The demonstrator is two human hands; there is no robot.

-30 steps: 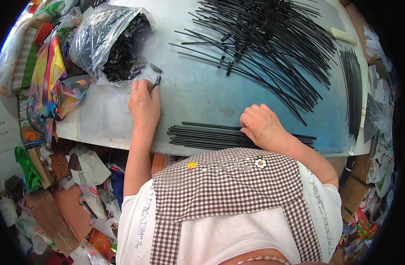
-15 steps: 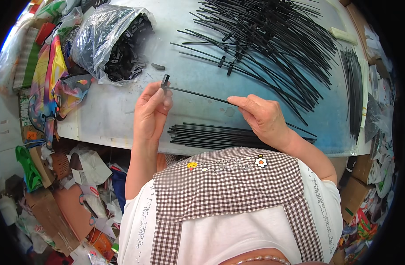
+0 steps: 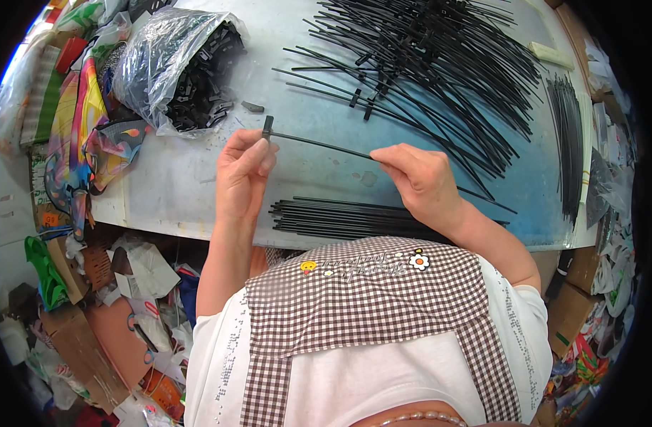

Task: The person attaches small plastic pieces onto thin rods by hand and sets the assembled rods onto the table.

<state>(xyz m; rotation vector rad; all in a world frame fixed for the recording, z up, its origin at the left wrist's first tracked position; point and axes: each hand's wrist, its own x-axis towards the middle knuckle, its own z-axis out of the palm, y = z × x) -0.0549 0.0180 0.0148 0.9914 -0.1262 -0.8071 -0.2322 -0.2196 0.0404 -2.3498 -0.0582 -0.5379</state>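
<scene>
While left hand point(image 3: 242, 174) pinches black clip point(image 3: 268, 125) in fingers point(image 3: 254, 152), right hand point(image 3: 427, 179) grips thin black rod point(image 3: 322, 145), both parts lifted above surface point(image 3: 171, 193) since earlier; rod end now meets clip, so joining seems under way, seating unclear.

One left hand point(image 3: 244, 174) and one right hand point(image 3: 424, 181) hold one black rod point(image 3: 322, 146) with one connector point(image 3: 267, 127); around it, one plastic bag point(image 3: 144, 75) at ten o'clock, one rod heap point(image 3: 440, 60) at two, one thin-rod bundle point(image 3: 569, 149) at three, one rod row point(image 3: 333, 219) at six
</scene>
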